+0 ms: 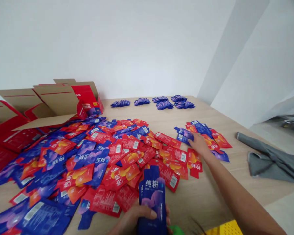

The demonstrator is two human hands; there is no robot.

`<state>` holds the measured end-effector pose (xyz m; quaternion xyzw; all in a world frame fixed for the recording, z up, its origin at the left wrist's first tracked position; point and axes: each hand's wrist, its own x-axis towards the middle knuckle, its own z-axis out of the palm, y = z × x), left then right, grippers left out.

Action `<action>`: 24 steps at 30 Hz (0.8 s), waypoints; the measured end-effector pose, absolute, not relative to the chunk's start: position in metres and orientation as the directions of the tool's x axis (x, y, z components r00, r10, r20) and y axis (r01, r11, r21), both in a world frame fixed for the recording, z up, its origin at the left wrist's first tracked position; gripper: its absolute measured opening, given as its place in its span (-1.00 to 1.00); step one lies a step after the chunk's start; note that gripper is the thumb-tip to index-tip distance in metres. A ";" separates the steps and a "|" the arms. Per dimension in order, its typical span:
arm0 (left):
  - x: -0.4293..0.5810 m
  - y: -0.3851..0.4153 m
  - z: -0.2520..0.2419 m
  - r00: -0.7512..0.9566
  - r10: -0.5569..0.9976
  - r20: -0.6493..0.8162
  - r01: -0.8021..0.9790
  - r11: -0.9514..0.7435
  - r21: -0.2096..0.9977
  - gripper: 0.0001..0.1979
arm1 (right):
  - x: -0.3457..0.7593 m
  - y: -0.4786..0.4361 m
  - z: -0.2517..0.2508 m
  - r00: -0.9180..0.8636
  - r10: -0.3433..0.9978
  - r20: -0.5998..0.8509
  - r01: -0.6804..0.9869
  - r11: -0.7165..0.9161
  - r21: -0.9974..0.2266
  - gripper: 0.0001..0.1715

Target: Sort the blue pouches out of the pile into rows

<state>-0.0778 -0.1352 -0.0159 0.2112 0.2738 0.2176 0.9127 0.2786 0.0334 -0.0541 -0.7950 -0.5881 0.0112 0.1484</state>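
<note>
- White walls close in a pale wooden table [161,122] that carries nearly everything in view.
- Left hand [134,222], low at the near edge, is closed around a small upright stack of blue foil pouches with white lettering [152,199], thumb pressed across the front.
- Right hand [198,143] reaches far out over the table, fingers lying flat on a blue pouch [183,134] at the edge of a small mixed cluster; whether it pinches the pouch or only rests on it cannot be told.
- Several neat bundles of blue pouches [161,101] sit in a row by the far wall, so some sorting looks done.
- Much looks left: a wide loose spread of red and blue pouches [95,156] covers the table's left and middle.
- Open red cardboard cartons with brown flaps [51,101] stand at the far left.
- Crumpled grey cloth [271,160] lies at the right.
</note>
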 end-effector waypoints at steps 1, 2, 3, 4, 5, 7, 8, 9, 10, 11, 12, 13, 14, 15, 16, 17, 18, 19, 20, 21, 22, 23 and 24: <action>-0.080 -0.136 -0.014 0.756 0.522 -0.395 -0.291 0.809 0.511 -0.71 | 0.279 0.041 -0.055 0.313 0.938 0.147 0.933 -0.275 -0.234 -0.44; -0.081 -0.136 -0.012 0.749 0.540 -0.385 -0.310 0.799 0.516 -0.66 | 0.279 0.047 -0.056 0.318 0.938 0.135 0.934 -0.286 -0.212 -0.42; -0.082 -0.134 -0.010 0.738 0.559 -0.379 -0.331 0.789 0.518 -0.61 | 0.278 0.052 -0.056 0.323 0.939 0.121 0.936 -0.298 -0.189 -0.42; -0.082 -0.132 -0.008 0.726 0.576 -0.376 -0.348 0.779 0.521 -0.57 | 0.277 0.057 -0.057 0.326 0.939 0.106 0.937 -0.306 -0.168 -0.44; -0.080 -0.129 -0.006 0.715 0.589 -0.377 -0.359 0.772 0.525 -0.57 | 0.276 0.061 -0.057 0.326 0.941 0.091 0.939 -0.311 -0.148 -0.46; -0.076 -0.120 -0.004 0.686 0.621 -0.380 -0.383 0.752 0.536 -0.62 | 0.277 0.066 -0.055 0.320 0.945 0.067 0.943 -0.311 -0.115 -0.50; -0.072 -0.114 -0.004 0.664 0.640 -0.386 -0.399 0.740 0.542 -0.64 | 0.278 0.068 -0.053 0.317 0.947 0.055 0.945 -0.311 -0.102 -0.51; -0.069 -0.108 -0.004 0.633 0.665 -0.396 -0.421 0.725 0.545 -0.66 | 0.281 0.069 -0.051 0.316 0.948 0.036 0.946 -0.311 -0.094 -0.52; -0.065 -0.100 -0.004 0.594 0.694 -0.408 -0.450 0.706 0.547 -0.68 | 0.283 0.070 -0.049 0.317 0.948 0.011 0.945 -0.314 -0.091 -0.54; -0.062 -0.093 -0.003 0.551 0.721 -0.420 -0.484 0.686 0.544 -0.70 | 0.286 0.070 -0.046 0.320 0.947 -0.020 0.943 -0.321 -0.091 -0.55; -0.059 -0.085 -0.003 0.514 0.741 -0.432 -0.514 0.669 0.536 -0.73 | 0.288 0.070 -0.043 0.325 0.944 -0.052 0.940 -0.329 -0.093 -0.56; -0.055 -0.078 -0.002 0.488 0.751 -0.446 -0.535 0.660 0.527 -0.77 | 0.290 0.069 -0.040 0.330 0.940 -0.081 0.937 -0.337 -0.095 -0.56; -0.052 -0.072 -0.001 0.470 0.757 -0.454 -0.552 0.653 0.518 -0.81 | 0.291 0.068 -0.038 0.331 0.938 -0.099 0.935 -0.340 -0.097 -0.55; -0.049 -0.066 0.000 0.454 0.765 -0.457 -0.572 0.643 0.509 -0.85 | 0.291 0.067 -0.037 0.328 0.939 -0.105 0.936 -0.338 -0.100 -0.51; -0.047 -0.062 0.001 0.438 0.773 -0.459 -0.591 0.633 0.500 -0.87 | 0.289 0.066 -0.036 0.321 0.942 -0.099 0.938 -0.330 -0.104 -0.47; -0.044 -0.058 0.001 0.417 0.784 -0.460 -0.612 0.616 0.496 -0.89 | 0.287 0.064 -0.036 0.311 0.946 -0.088 0.941 -0.320 -0.111 -0.43; -0.041 -0.054 0.000 0.391 0.797 -0.460 -0.633 0.596 0.494 -0.88 | 0.284 0.063 -0.037 0.305 0.949 -0.076 0.942 -0.313 -0.121 -0.41; -0.039 -0.051 -0.001 0.370 0.809 -0.457 -0.652 0.577 0.492 -0.87 | 0.281 0.062 -0.038 0.307 0.950 -0.067 0.940 -0.313 -0.132 -0.40; -0.037 -0.048 -0.002 0.356 0.814 -0.458 -0.662 0.566 0.492 -0.85 | 0.279 0.061 -0.039 0.317 0.946 -0.061 0.935 -0.323 -0.144 -0.40; -0.035 -0.045 -0.003 0.349 0.816 -0.462 -0.662 0.563 0.495 -0.85 | 0.277 0.060 -0.039 0.337 0.940 -0.056 0.927 -0.342 -0.156 -0.40; -0.034 -0.042 -0.005 0.345 0.816 -0.463 -0.657 0.562 0.502 -0.85 | 0.275 0.060 -0.039 0.360 0.932 -0.051 0.917 -0.363 -0.166 -0.40; -0.033 -0.039 -0.007 0.344 0.819 -0.459 -0.650 0.561 0.513 -0.85 | 0.273 0.059 -0.038 0.380 0.924 -0.043 0.908 -0.381 -0.175 -0.42; -0.032 -0.035 -0.009 0.343 0.822 -0.454 -0.640 0.558 0.527 -0.85 | 0.271 0.058 -0.036 0.394 0.919 -0.030 0.903 -0.393 -0.175 -0.44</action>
